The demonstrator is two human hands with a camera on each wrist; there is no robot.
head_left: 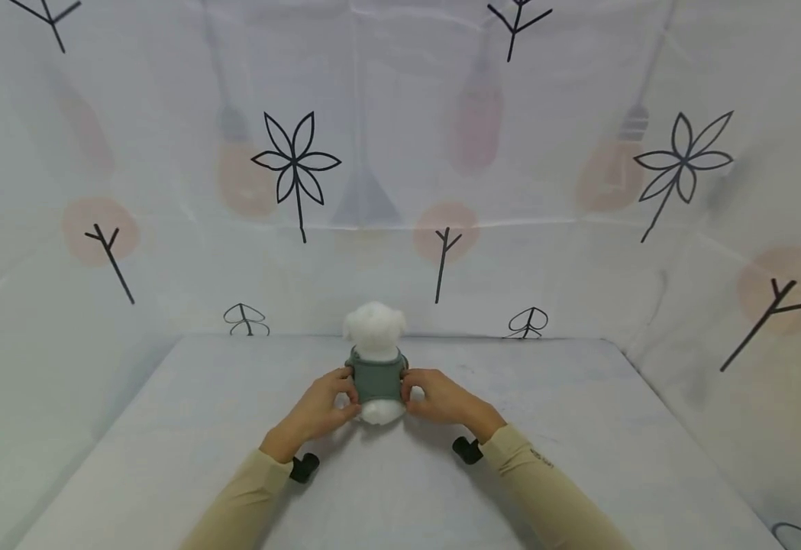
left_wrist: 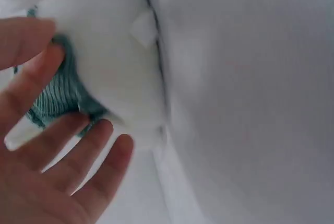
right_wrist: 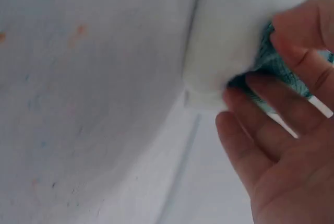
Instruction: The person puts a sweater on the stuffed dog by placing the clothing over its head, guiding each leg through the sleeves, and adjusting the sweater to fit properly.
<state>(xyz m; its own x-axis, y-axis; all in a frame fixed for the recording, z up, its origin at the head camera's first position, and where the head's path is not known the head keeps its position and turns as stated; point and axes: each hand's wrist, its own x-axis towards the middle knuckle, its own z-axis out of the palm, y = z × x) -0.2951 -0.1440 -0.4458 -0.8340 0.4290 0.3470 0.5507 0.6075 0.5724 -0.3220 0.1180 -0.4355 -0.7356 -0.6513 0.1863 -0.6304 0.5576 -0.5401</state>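
Observation:
A white plush toy [head_left: 376, 327], shaped like a small dog with floppy ears, sits upright with its back to the head camera. It wears a green knitted sweater [head_left: 376, 379]. On the toy's left side in the head view, my left hand [head_left: 321, 405] pinches the sweater's edge between thumb and index finger. My right hand [head_left: 440, 396] does the same at the opposite side. Both wrist views show the ribbed sweater hem [left_wrist: 58, 91] beside the white plush body [right_wrist: 229, 31], the other fingers spread against or near it. The toy's front is hidden.
The toy sits on a white-covered table [head_left: 235, 428]. White cloth walls [head_left: 373, 92] with printed plants and pale utensil shapes rise behind and at both sides. Black wrist-camera mounts [head_left: 305, 467] hang below the wrists, close to the tabletop.

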